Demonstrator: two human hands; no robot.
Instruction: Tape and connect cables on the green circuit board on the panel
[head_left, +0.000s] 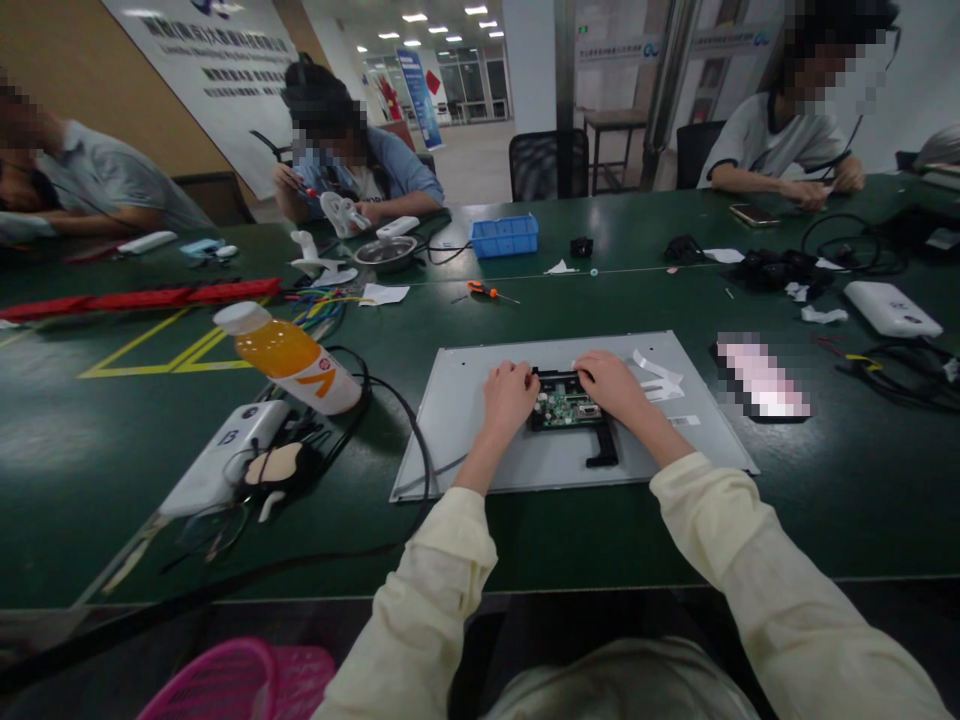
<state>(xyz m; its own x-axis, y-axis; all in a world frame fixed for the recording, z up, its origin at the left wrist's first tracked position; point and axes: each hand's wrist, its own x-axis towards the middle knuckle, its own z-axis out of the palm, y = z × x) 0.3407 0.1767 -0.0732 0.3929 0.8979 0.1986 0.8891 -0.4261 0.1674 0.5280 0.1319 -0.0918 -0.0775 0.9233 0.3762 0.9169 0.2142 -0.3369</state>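
Both hands, left hand and right hand, flank the circuit board.

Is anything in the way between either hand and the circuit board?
Nothing visible does. The left hand and right hand both touch the board, one at each end, on the grey panel.

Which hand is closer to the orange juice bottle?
Left. The left hand sits right of the bottle, at the left edge of the board; the right hand is farther off, at its right edge.
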